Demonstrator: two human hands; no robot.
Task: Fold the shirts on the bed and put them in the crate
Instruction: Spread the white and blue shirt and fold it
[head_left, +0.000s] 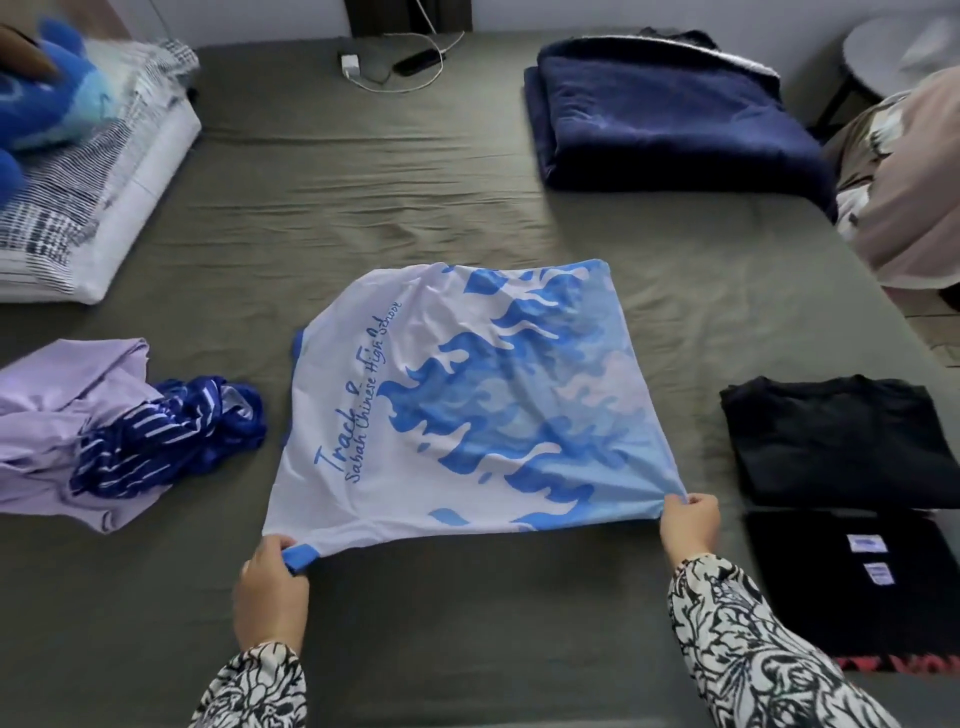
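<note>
A white shirt (457, 410) with a blue flame print and blue script lettering lies spread in the middle of the bed (363, 182), its thin, smooth fabric lightly rippled. The left hand (270, 592) pinches its near-left corner at a blue cuff; the right hand (691, 525) pinches its near-right corner, pulling the near edge taut. Both sleeves are black-and-white patterned. The olive sheet is creased. Left of the shirt sits a crumpled heap of a lilac shirt (57, 421) and a navy striped shirt (171, 431). To the right lie 2 folded black shirts (841, 441). A folded navy blanket (670, 109) sits far right. Bare sheet stretches beyond the shirt's far edge.
</note>
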